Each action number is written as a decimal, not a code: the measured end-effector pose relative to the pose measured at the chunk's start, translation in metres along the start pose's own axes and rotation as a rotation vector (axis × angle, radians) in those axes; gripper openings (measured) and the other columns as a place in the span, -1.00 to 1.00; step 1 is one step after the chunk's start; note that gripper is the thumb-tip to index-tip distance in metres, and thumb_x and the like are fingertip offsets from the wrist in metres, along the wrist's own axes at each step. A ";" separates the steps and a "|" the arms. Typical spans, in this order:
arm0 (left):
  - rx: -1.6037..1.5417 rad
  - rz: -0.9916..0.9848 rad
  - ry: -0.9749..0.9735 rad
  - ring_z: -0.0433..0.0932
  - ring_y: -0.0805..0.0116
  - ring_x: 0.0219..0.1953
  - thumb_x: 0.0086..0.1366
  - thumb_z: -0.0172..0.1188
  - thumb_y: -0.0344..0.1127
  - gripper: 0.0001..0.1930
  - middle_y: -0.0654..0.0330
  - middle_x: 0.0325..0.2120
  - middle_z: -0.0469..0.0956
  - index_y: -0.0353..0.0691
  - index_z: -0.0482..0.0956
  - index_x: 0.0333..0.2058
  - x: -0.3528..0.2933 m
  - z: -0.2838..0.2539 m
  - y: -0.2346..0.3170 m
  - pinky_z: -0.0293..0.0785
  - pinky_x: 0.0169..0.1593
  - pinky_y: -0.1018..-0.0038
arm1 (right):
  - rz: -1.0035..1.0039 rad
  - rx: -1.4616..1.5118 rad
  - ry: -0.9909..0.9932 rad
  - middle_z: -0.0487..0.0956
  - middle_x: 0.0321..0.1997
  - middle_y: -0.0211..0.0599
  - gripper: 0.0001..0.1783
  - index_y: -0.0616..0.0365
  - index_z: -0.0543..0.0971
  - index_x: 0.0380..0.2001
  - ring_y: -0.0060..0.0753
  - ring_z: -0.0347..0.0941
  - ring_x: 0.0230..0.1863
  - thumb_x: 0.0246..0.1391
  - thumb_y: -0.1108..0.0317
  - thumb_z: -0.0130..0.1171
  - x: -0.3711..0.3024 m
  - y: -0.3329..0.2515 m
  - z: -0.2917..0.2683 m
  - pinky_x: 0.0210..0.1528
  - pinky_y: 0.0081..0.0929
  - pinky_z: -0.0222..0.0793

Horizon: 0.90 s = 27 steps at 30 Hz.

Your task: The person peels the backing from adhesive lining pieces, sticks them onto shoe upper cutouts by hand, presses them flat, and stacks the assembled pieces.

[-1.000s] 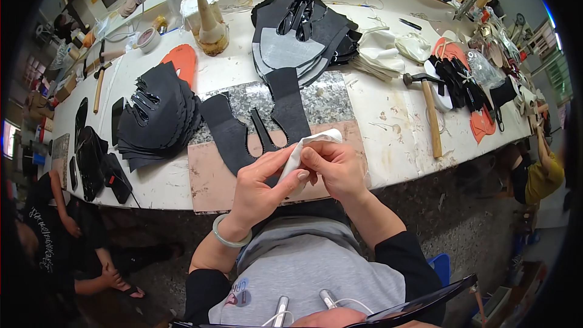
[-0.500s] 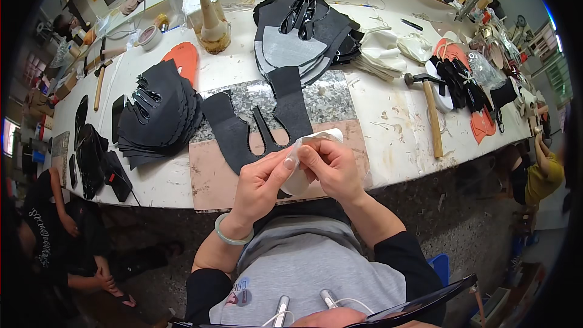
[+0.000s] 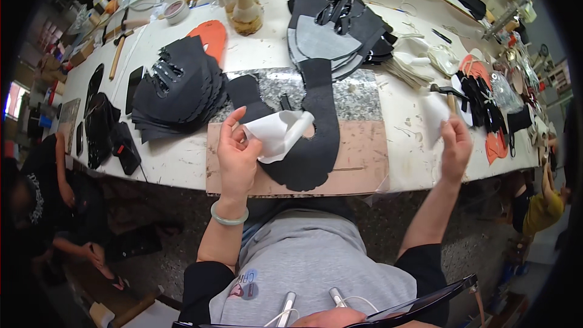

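Observation:
My left hand (image 3: pixel 235 161) pinches a curled white sheet (image 3: pixel 276 136) between thumb and fingers, above the board. Out to the right, my right hand (image 3: pixel 455 149) is closed on a thin whitish film (image 3: pixel 433 118), which is smeared by motion. Below the white sheet lies a black shoe upper piece (image 3: pixel 303 173), with a curved outline and a cut-out that the sheet partly hides. It spans a pinkish board (image 3: pixel 367 155) and a speckled stone slab (image 3: pixel 364 97) behind it.
Stacks of black upper pieces lie at left (image 3: pixel 176 94) and far centre (image 3: pixel 325 42). A glue pot with a cone top (image 3: pixel 245 18) stands behind. Hammers rest at left (image 3: pixel 116 59) and right (image 3: pixel 450 98), the right one partly covered. Other people sit at both sides.
My hands, together before over the white sheet, have parted. The right has swung right with the thin film, while the left has moved slightly left and up, keeping the white sheet.

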State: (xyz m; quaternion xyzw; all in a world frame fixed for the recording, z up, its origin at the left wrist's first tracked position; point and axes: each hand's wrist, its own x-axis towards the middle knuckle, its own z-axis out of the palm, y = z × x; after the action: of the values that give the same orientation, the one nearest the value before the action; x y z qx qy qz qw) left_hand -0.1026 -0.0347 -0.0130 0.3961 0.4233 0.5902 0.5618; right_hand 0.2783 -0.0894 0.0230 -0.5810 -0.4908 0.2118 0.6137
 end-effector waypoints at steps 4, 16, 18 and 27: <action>-0.077 -0.003 -0.010 0.61 0.43 -0.13 0.24 0.04 -0.71 -0.50 0.07 -0.15 0.61 -0.40 0.33 0.18 -0.006 -0.006 -0.005 0.55 0.02 0.51 | -0.235 -0.708 -0.312 0.51 -0.45 -0.21 -0.83 0.28 0.48 -0.49 -0.23 0.47 -0.39 0.07 0.42 0.23 0.030 0.006 0.004 -0.30 -0.40 0.38; -0.078 0.072 0.001 0.60 0.46 -0.16 0.28 0.13 -0.64 -0.78 0.17 -0.19 0.61 -0.39 0.57 -0.10 -0.032 0.013 -0.023 0.54 -0.04 0.55 | -0.133 -0.105 -0.606 0.45 0.03 -0.14 -0.07 0.21 0.27 0.28 -0.28 0.45 -0.14 -0.16 0.29 0.51 -0.063 -0.056 0.150 -0.26 -0.41 0.46; -0.102 0.076 -0.020 0.59 0.47 -0.16 0.28 0.12 -0.64 -0.77 0.17 -0.20 0.61 -0.39 0.56 -0.10 -0.039 0.017 -0.020 0.54 -0.05 0.55 | -0.141 -0.093 -0.583 0.45 0.04 -0.13 -0.08 0.22 0.25 0.30 -0.28 0.46 -0.13 -0.13 0.32 0.48 -0.064 -0.045 0.162 -0.24 -0.38 0.48; -0.358 -0.284 0.034 0.60 0.50 -0.19 0.42 0.09 -0.37 -0.78 0.15 -0.26 0.62 -0.40 0.55 -0.08 -0.044 0.005 -0.004 0.54 -0.12 0.59 | 0.236 0.291 -0.439 0.64 -0.19 -0.35 -0.59 0.28 0.48 0.15 -0.61 0.54 -0.15 0.23 0.54 0.13 -0.074 -0.026 0.157 -0.13 -0.65 0.48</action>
State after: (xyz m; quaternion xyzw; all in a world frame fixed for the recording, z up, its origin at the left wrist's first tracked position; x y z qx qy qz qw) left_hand -0.0940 -0.0787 -0.0144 0.2164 0.3729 0.5774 0.6933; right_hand 0.1055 -0.0776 -0.0045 -0.4802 -0.5053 0.4708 0.5408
